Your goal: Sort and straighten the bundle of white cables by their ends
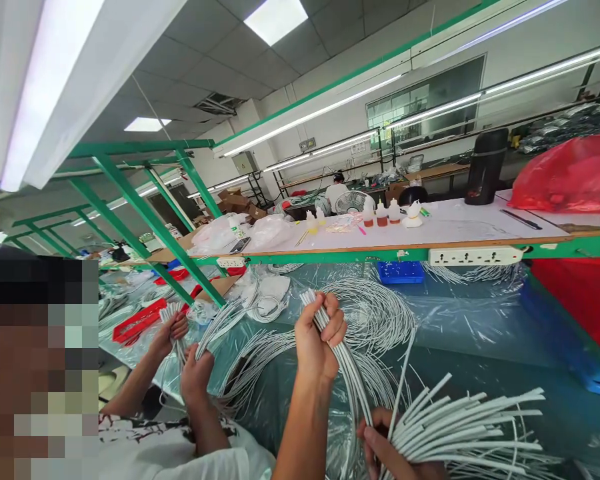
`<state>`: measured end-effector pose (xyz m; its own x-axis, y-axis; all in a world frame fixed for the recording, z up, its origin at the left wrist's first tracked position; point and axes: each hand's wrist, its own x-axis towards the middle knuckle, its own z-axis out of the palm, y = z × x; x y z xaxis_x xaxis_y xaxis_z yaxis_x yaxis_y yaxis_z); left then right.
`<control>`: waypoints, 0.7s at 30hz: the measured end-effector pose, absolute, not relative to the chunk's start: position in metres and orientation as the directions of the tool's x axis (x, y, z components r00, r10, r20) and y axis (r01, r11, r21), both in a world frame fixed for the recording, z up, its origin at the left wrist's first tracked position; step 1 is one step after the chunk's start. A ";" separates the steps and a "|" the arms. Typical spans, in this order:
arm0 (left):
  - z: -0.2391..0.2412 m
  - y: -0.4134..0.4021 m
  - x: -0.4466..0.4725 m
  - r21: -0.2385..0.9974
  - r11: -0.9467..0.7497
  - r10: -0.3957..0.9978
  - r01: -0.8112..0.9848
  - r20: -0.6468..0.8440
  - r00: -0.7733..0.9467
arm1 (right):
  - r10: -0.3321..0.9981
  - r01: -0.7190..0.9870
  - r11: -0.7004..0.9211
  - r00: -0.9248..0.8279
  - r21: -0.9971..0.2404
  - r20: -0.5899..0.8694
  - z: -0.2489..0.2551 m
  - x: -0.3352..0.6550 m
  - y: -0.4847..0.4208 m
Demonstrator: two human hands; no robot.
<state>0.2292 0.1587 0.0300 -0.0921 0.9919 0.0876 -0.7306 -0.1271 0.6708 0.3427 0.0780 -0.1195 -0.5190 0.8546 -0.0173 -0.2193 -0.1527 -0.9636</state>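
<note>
My left hand (319,337) is raised and closed around one end of a bundle of white cables (353,383). The bundle curves down to my right hand (386,448), low in the view, which grips it near the other end. From there the cut cable ends (475,420) fan out to the right. More white cables (375,310) lie coiled under clear plastic sheeting on the bench behind my hands.
A co-worker on my left holds another cable bundle (215,327) in both hands (183,350). A green frame (145,213) and a shelf (430,230) with bottles, a power strip (473,256) and a red bag (570,173) stand above the bench. Blue tray (401,271) behind.
</note>
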 end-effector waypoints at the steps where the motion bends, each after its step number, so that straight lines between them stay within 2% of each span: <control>1: 0.031 0.157 0.229 0.687 -0.124 0.992 -0.716 0.084 -0.092 | 0.860 -0.233 -0.171 -0.510 -0.957 -0.029 -0.122 0.343 0.079; 4: 0.033 0.150 0.227 0.795 -0.132 0.989 -0.592 0.068 -0.128 | 0.906 -0.301 -0.174 -0.422 -0.938 -0.032 -0.126 0.348 0.086; 7: 0.034 0.143 0.227 0.894 -0.122 0.988 -0.432 0.069 -0.135 | 0.941 -0.343 -0.070 -0.334 -0.937 0.052 -0.120 0.363 0.101; 10: 0.031 0.141 0.234 0.953 -0.061 0.997 -0.297 0.041 -0.072 | 0.869 -0.368 -0.024 -0.467 -0.929 0.162 -0.102 0.384 0.112; 13: 0.024 0.141 0.251 0.987 0.069 0.996 -0.145 -0.059 0.072 | 0.790 -0.361 -0.033 -0.581 -0.932 0.197 -0.081 0.399 0.111; 15: 0.019 0.140 0.263 0.991 0.113 0.986 -0.069 -0.103 0.135 | 0.782 -0.319 -0.008 -0.593 -0.948 0.193 -0.073 0.402 0.105; 18: 0.015 0.136 0.275 0.994 0.101 0.986 -0.036 -0.095 0.138 | 0.780 -0.246 0.028 -0.600 -0.969 0.174 -0.071 0.402 0.098; 21: 0.014 0.131 0.274 0.996 0.087 0.985 0.009 -0.087 0.151 | 0.769 -0.302 0.061 -0.593 -0.951 0.238 -0.073 0.401 0.099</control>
<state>0.2743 0.1310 0.0141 0.1514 0.9846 -0.0871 0.0088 0.0868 0.9962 0.4006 0.0994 -0.0730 -0.5931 0.7693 0.2377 -0.3016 0.0614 -0.9514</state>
